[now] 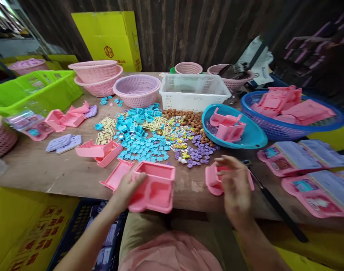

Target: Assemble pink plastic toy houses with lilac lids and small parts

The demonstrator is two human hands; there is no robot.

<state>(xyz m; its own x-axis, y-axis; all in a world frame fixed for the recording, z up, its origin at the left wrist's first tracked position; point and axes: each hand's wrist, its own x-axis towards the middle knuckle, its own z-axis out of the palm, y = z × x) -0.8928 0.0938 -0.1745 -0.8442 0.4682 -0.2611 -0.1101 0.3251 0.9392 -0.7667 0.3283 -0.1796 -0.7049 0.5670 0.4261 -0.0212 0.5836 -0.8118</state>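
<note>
My left hand (pixel 129 190) is closed on the near left side of a pink compartmented plastic case (pixel 160 186), tilted toward me above the table edge, with its hollows facing up. My right hand (pixel 235 188) is slightly blurred, its fingers bent and apart, over another pink plastic part (pixel 214 180) on the table. That hand hides much of the part, and I see no object between the fingers. Beside the left hand lies a flat pink piece (pixel 118 175). A black-handled tool with a metal shaft (pixel 282 210) rests right of my right hand.
Loose turquoise pieces (pixel 146 148), purple swirl pieces (pixel 198 152) and brown bits (pixel 189 119) cover the middle. A blue bowl (pixel 256 139) holds pink parts. Behind stand a white basket (pixel 194 101) and a purple basket (pixel 136 99). Filled pink cases (pixel 287 184) lie right.
</note>
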